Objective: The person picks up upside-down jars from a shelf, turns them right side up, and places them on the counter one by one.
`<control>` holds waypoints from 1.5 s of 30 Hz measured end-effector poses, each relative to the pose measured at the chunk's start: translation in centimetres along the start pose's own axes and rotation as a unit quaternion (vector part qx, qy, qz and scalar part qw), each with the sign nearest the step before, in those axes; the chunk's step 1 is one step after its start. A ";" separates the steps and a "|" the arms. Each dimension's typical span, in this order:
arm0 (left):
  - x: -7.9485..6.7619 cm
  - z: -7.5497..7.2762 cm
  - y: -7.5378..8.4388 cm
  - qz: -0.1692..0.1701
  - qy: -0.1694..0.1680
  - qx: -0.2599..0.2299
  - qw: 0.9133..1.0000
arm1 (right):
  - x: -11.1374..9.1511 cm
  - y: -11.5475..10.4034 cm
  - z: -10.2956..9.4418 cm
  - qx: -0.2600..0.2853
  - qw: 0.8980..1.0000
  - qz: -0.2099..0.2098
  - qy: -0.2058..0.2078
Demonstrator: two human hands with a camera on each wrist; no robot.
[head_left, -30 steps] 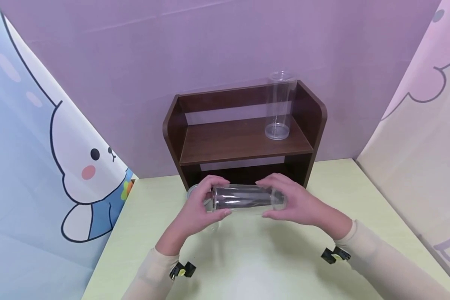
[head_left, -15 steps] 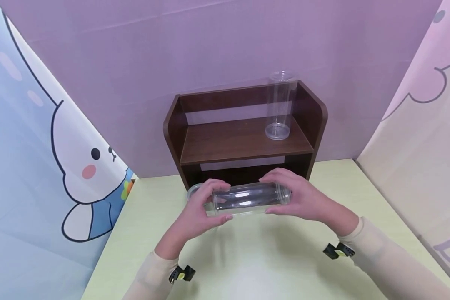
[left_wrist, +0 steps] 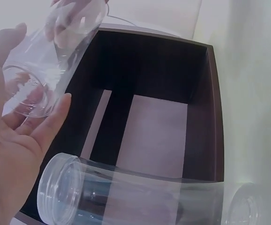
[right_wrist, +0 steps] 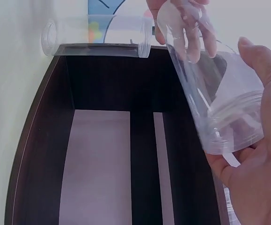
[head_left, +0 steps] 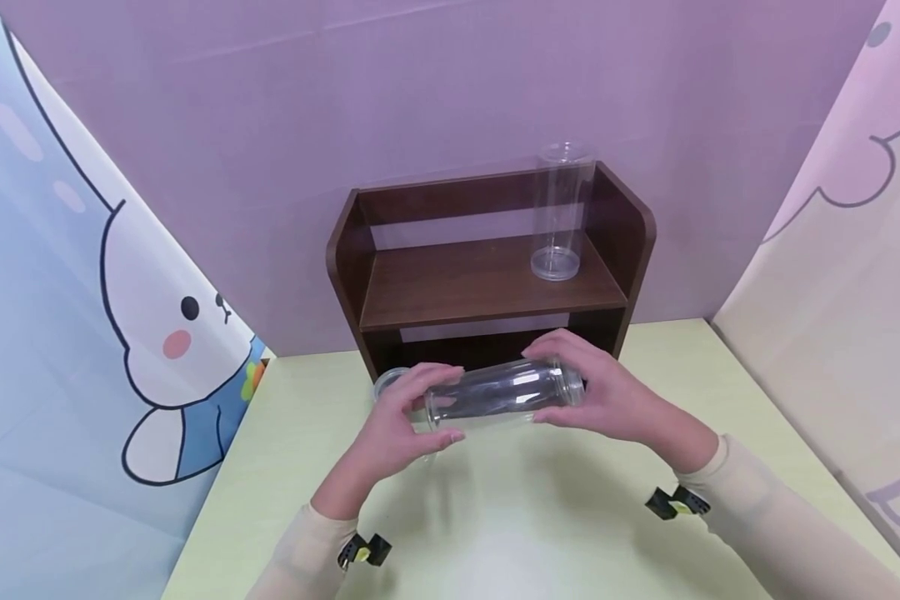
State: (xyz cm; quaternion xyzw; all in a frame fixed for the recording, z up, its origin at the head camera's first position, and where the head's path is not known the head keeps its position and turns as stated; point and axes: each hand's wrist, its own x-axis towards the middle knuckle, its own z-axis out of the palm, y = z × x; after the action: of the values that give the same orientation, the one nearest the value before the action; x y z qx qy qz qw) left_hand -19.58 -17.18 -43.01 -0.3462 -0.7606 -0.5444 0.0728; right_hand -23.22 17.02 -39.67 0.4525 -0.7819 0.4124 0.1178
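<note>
A clear cylindrical jar is held up above the table, lying sideways with its right end higher. My left hand grips its left end, fingers above and thumb below. My right hand grips the right end, which has a ridged clear cap. Nothing shows inside the jar. Behind my left hand a second clear jar stands on the table, mostly covered in the head view. A third clear jar stands upright on the right side of the shelf's upper board.
A dark brown two-tier shelf stands at the back of the pale table, just beyond my hands. A purple cloth hangs behind it. Printed cloths enclose the left and right sides.
The held jar has tilted, its right end rising and shifting slightly right with my right hand. My left hand has stayed almost in place. The other jars have not moved.
</note>
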 end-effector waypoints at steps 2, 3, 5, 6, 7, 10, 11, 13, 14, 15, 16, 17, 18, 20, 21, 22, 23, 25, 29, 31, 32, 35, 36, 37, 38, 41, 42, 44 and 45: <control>-0.1 0.0 -0.1 0.001 0.006 -0.008 1.000 | 0.0 0.1 0.0 0.008 1.000 -0.001 0.014; -0.1 0.0 -0.2 0.003 0.011 -0.009 1.000 | 0.0 0.0 0.0 0.019 1.000 0.002 0.019; -0.2 0.1 -0.2 0.007 0.021 -0.012 1.000 | -0.1 0.1 -0.1 0.047 0.998 0.010 0.028; -0.2 0.1 -0.2 0.009 0.028 -0.010 1.000 | -0.2 0.2 -0.1 0.064 0.997 0.013 0.032; -0.3 0.1 -0.3 0.012 0.034 -0.012 0.999 | -0.2 0.3 -0.1 0.083 0.996 0.013 0.037; -0.3 0.1 -0.5 0.025 0.055 -0.021 0.998 | -0.5 0.7 -0.1 0.134 0.989 0.024 0.049; -0.3 0.1 -0.6 0.031 0.062 -0.024 0.997 | -0.5 0.9 0.0 0.152 0.987 0.026 0.055; -0.3 0.1 -0.7 0.039 0.074 -0.036 0.996 | -0.7 1.2 0.2 0.181 0.980 0.034 0.068; -0.3 0.1 -0.7 0.042 0.080 -0.040 0.995 | -0.7 1.3 0.3 0.197 0.977 0.039 0.072; -0.2 0.1 -0.8 0.044 0.084 -0.042 0.995 | -0.7 1.4 0.4 0.214 0.973 0.041 0.075; -0.2 0.0 -0.8 0.045 0.088 -0.045 0.994 | -0.7 1.4 0.5 0.229 0.970 0.042 0.076; -0.2 0.0 -0.8 0.046 0.091 -0.045 0.994 | -0.6 1.5 0.7 0.244 0.966 0.043 0.077; -0.2 0.0 -0.8 0.045 0.092 -0.046 0.994 | -0.6 1.6 0.8 0.255 0.963 0.043 0.076; -0.2 0.0 -0.9 0.044 0.093 -0.047 0.994 | -0.5 1.6 1.0 0.275 0.958 0.040 0.075; -0.2 0.0 -0.9 0.043 0.093 -0.048 0.994 | -0.5 1.6 1.0 0.279 0.956 0.038 0.078; -0.2 0.1 -0.9 0.041 0.092 -0.048 0.994 | -0.5 1.6 1.1 0.282 0.955 0.036 0.081; -0.2 0.1 -0.9 0.039 0.090 -0.048 0.994 | -0.5 1.6 1.2 0.284 0.955 0.034 0.084; -0.3 0.2 -0.9 0.035 0.087 -0.046 0.994 | -0.4 1.5 1.2 0.286 0.954 0.030 0.090; -0.3 0.3 -0.8 0.026 0.081 -0.042 0.996 | -0.4 1.5 1.3 0.288 0.952 0.021 0.097; -0.4 0.4 -0.7 0.019 0.074 -0.041 0.996 | -0.5 1.4 1.3 0.287 0.952 0.018 0.102; -0.4 0.4 -0.7 0.013 0.070 -0.039 0.997 | -0.5 1.4 1.4 0.286 0.952 0.016 0.105; -0.5 0.6 -0.7 -0.003 0.049 -0.028 0.998 | -0.4 1.3 1.4 0.280 0.953 0.016 0.113; -0.6 0.6 -0.7 -0.009 0.043 -0.022 0.999 | -0.4 1.3 1.3 0.277 0.954 0.017 0.115; -0.6 0.7 -0.7 -0.015 0.038 -0.015 0.999 | -0.4 1.2 1.3 0.274 0.954 0.020 0.117; -0.6 0.7 -0.7 -0.019 0.034 -0.010 0.999 | -0.4 1.1 1.3 0.271 0.955 0.022 0.118; -0.7 1.0 -0.8 -0.026 0.029 0.000 0.999 | -0.5 0.9 1.2 0.261 0.957 0.032 0.120; -0.7 1.1 -0.9 -0.026 0.028 0.002 0.999 | -0.5 0.8 1.2 0.257 0.958 0.035 0.122; -0.6 1.3 -1.0 -0.028 0.023 0.004 0.999 | -0.5 0.7 1.1 0.252 0.959 0.039 0.125; -0.7 1.5 -1.0 -0.030 0.020 0.003 0.999 | -0.5 0.6 1.1 0.250 0.959 0.040 0.128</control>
State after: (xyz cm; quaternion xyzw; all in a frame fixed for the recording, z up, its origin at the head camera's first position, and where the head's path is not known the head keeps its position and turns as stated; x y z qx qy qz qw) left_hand -19.32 -16.33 -44.74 -0.3119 -0.7708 -0.5507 0.0733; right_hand -23.24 16.66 -40.96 0.3791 -0.6501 0.6533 0.0831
